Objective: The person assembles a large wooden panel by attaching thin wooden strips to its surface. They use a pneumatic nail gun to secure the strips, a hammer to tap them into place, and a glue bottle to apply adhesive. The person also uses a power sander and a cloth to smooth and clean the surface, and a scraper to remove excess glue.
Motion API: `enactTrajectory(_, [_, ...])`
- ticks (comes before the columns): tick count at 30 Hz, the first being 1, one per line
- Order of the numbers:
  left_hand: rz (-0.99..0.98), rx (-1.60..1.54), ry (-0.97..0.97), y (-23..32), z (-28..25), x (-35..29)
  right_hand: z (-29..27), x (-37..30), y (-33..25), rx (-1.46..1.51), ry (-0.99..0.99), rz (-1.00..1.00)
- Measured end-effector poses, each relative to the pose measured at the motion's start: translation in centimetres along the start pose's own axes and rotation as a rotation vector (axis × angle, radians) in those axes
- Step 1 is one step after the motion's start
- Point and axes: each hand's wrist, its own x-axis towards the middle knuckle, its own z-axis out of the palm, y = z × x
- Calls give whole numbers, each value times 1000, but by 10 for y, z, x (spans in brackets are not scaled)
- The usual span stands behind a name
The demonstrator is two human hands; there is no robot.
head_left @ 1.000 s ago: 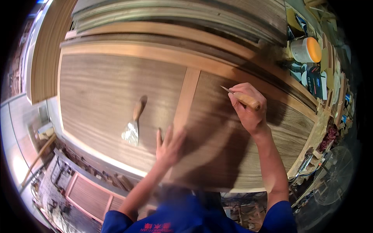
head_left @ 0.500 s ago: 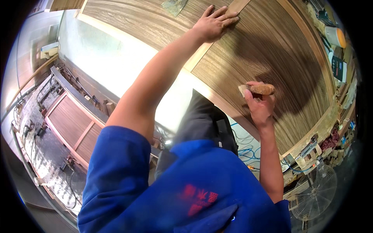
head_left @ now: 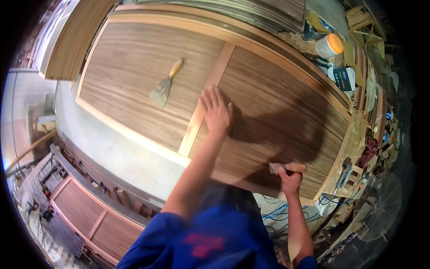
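A framed wood-grain panel (head_left: 134, 58) lies flat in front of me, divided by a pale crosswise rail (head_left: 220, 67). My left hand (head_left: 217, 112) rests on that rail, fingers stretched out and nothing in them. Closer to the panel's near right corner, my right hand (head_left: 291, 181) is closed round a small putty knife (head_left: 295, 167). Its wooden handle sticks out to the right and its pale blade points left; whether the blade touches the panel I cannot tell. A wider putty knife (head_left: 161, 92) with a wooden handle lies on the panel left of the rail.
Behind the panel's right end stand a white tub with an orange lid (head_left: 329, 45) and a dark box (head_left: 344, 78). Blue hoses (head_left: 280, 213) hang below the near edge. A fan (head_left: 380, 206) is at the lower right. Another panel (head_left: 85, 206) lies at the lower left.
The view has shifted, bringing the far edge and the whole wide putty knife into sight. My left hand stays at the rail, its fingers now pointing away. My right hand still holds its putty knife.
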Motion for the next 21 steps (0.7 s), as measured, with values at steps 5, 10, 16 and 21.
enactTrajectory(5, [45, 73, -47, 10, 21, 1, -92, -26, 107, 373, 437, 181])
enactTrajectory(10, [43, 192, -157, -27, 20, -3, -198, 33, 119, 95, 599, 45])
enactTrajectory(16, [-158, 347, -121, -15, 34, 22, -266, 135, 201, 360, 715, 31])
enactTrajectory(21, [-372, 368, -95, -28, 55, 41, -286, 176, 217, -127, 688, -38])
